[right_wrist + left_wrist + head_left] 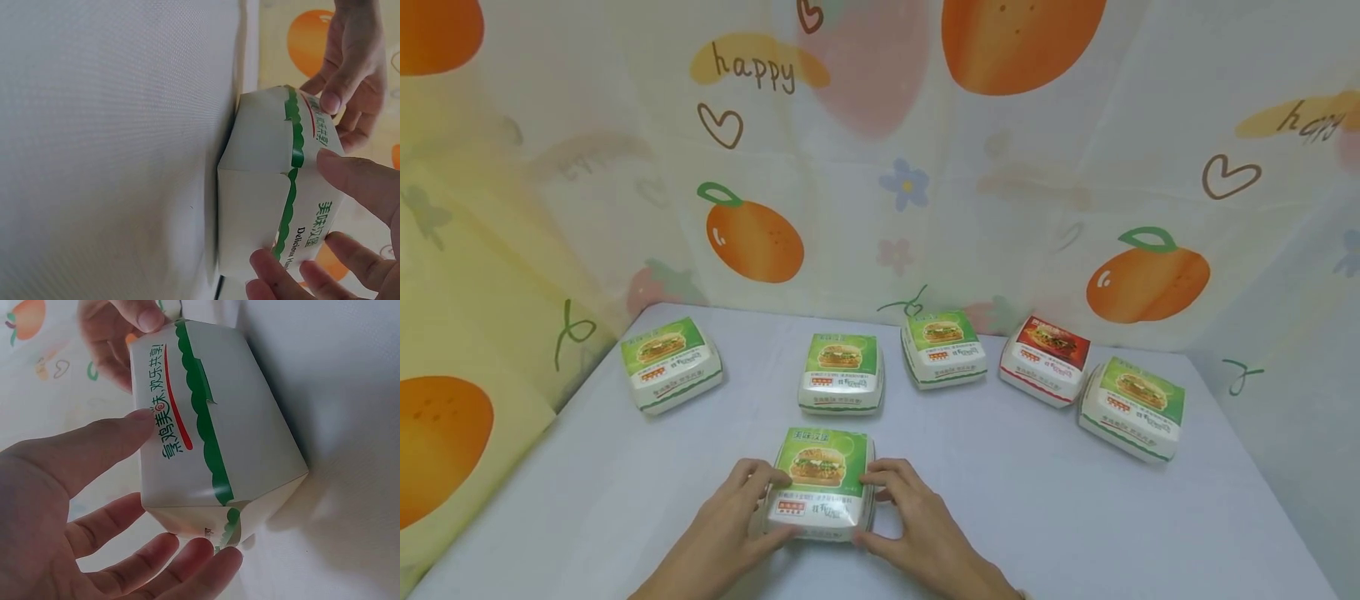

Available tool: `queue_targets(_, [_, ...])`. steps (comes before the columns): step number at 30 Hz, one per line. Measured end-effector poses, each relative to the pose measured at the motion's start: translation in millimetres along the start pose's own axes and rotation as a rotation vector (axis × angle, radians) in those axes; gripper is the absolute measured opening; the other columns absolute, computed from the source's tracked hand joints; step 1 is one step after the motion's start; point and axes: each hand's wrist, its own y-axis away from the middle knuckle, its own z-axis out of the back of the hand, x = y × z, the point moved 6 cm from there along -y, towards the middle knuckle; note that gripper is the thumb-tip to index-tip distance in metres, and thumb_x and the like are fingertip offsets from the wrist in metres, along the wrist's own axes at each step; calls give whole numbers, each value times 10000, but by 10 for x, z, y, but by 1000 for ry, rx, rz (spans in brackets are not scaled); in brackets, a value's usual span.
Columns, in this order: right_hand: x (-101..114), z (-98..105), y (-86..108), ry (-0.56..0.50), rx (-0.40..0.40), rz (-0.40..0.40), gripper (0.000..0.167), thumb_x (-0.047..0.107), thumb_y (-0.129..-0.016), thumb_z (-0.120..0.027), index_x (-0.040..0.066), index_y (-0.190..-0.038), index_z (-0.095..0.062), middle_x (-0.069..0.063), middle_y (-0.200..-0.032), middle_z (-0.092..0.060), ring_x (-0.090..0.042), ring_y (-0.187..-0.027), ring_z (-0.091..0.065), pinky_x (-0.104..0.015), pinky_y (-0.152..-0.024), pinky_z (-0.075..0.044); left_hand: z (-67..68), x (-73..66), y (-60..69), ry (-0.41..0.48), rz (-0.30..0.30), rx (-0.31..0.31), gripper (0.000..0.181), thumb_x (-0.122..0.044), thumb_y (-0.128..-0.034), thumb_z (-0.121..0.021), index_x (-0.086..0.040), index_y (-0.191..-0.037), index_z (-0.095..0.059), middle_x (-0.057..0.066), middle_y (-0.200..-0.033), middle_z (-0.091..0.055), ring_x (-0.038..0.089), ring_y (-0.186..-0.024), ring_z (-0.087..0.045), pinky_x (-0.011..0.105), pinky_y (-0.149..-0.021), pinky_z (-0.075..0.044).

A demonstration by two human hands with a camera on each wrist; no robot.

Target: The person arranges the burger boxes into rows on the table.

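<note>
A green and white burger box with a burger picture on its lid sits closed near the front of the table, between both hands. My left hand grips its left side, thumb at the front edge and fingers along the side. On the opposite side my right hand holds it the same way. In the left wrist view the box's front wall shows a green scalloped band and a red line. From the right wrist, the box shows its side wall, with its base at the white cloth.
Behind stand more green burger boxes: one at far left, one in the middle, one right of it and one at far right. A red burger box stands among them. A patterned curtain hangs behind the white table.
</note>
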Motion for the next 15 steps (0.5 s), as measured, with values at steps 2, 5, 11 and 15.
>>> queue_targets(2, [-2,4,3,2,3,-5,557,280,-822,-813,87,-1289,-580,-32,-1360,-505,-171,-1055,-672,-270,-891,-580,12,-12,5,-3,-13,-13,449,-337,-739,-864,-250,-1091,-599,-64,-1130,-522,72,-893,-500,256,-764,-534])
queue_targets(5, [1,20,7,20,3,-12,569,337,-830,-800,110,-1301,-577,-22,-1372,-501,-167,-1055,-670,-282,-888,-580,33,-30,9,2,-31,-30,442,-325,-743,-864,-249,-1091,-602,-66,-1131,-530,72,-908,-513,267,-778,-541])
queue_targets(11, [22,76,9,40,-15,8,578,392,-832,-785,147,-1311,-575,-19,-1371,-511,-164,-1052,-670,-309,-885,-580,82,-52,4,-12,-36,-58,489,-339,-750,-858,-216,-1153,-611,-36,-1182,-554,96,-973,-547,363,-876,-566])
queue_targets(15, [25,105,3,42,-34,27,584,374,-822,-798,141,-1309,-576,-31,-1362,-522,-179,-1045,-674,-308,-875,-584,106,-63,-11,-4,-37,-61,496,-319,-762,-853,-198,-1179,-612,-19,-1200,-560,107,-967,-551,362,-857,-568])
